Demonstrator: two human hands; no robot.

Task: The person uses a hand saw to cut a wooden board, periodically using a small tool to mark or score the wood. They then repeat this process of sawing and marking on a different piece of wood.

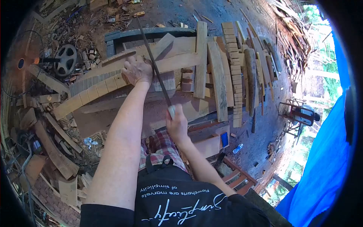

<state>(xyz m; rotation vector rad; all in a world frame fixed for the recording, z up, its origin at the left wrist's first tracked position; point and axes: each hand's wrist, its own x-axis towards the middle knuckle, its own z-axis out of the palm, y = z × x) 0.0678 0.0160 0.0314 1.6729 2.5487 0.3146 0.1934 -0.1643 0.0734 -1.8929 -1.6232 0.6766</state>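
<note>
My right hand point(176, 121) is closed around the pale handle of a handsaw point(160, 81). Its long, narrow, dark blade slants away from me across a curved wooden board point(102, 87); the teeth are not visible. On that board, just left of the blade, my left hand point(138, 72) grips it with bent fingers. Evenly spaced crosswise cuts run along the board's left part, while the stretch right of the blade looks uncut. Beneath lie wide planks and blocks point(166, 83) on a low bench.
Several loose boards point(217, 81) lie crosswise on the right, including a strip with crosswise cuts point(236, 87). At left stand a fan point(21, 63) and a spoked wheel point(65, 59) amid scrap wood. A plastic bottle point(238, 148) and a chair point(300, 114) are at right.
</note>
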